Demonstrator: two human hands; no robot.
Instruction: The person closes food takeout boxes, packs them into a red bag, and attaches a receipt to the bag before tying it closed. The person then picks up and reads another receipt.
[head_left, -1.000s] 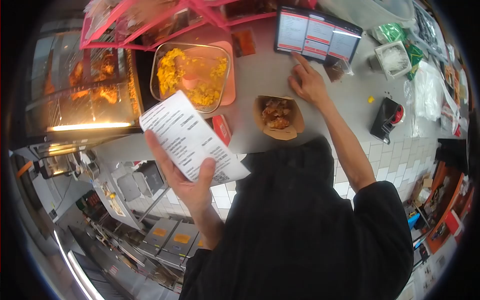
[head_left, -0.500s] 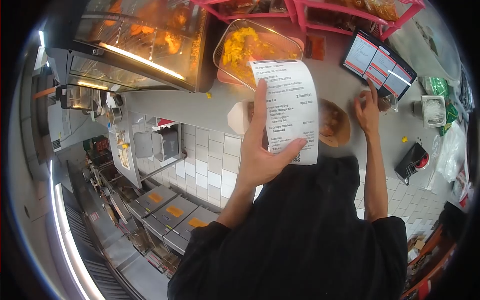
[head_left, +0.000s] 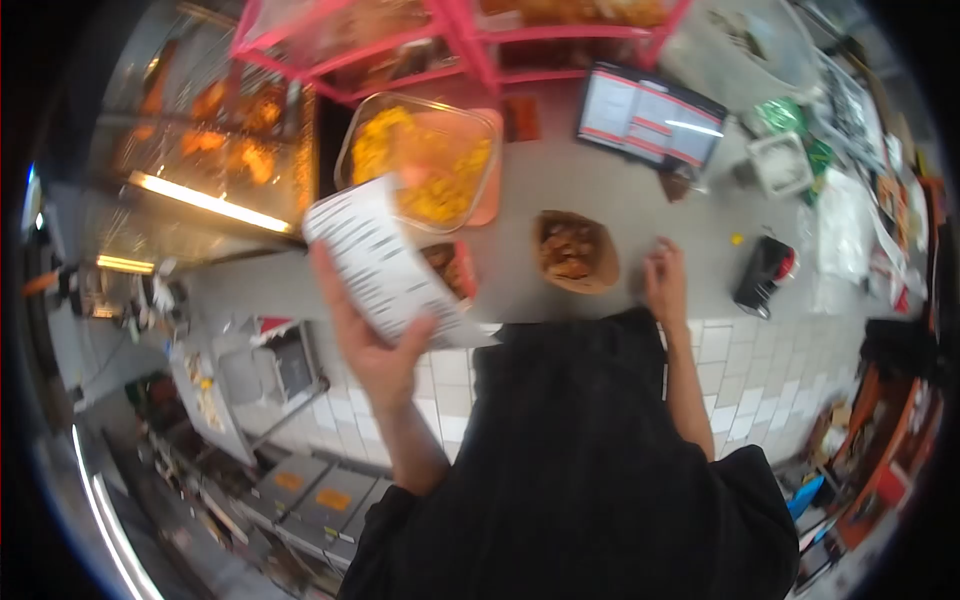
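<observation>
My left hand [head_left: 378, 345] grips a long printed receipt [head_left: 365, 250] between thumb and fingers; motion blurs its lines of text. Behind the receipt, a food box [head_left: 462, 270] with a reddish edge and brown pieces inside is partly hidden. To its right stands an open brown paper box [head_left: 575, 252] of glazed brown food pieces on the grey counter [head_left: 505, 185]. My right hand [head_left: 666, 282] hovers close to that box's right side, fingers loosely bent and apart, with nothing visible in them.
A wire-rimmed tray [head_left: 420, 160] of yellow food sits near the lit display case [head_left: 215, 160]. Pink shelving [head_left: 460, 40] runs along the back. A tablet [head_left: 650, 118], a white container [head_left: 780, 165], a black object with a red part [head_left: 765, 278] and plastic bags [head_left: 842, 225] are to the right.
My right hand has come away from the tablet, down beside the paper box. My left hand has swung left with the receipt, now tilted, uncovering more of both boxes. The view has shifted.
</observation>
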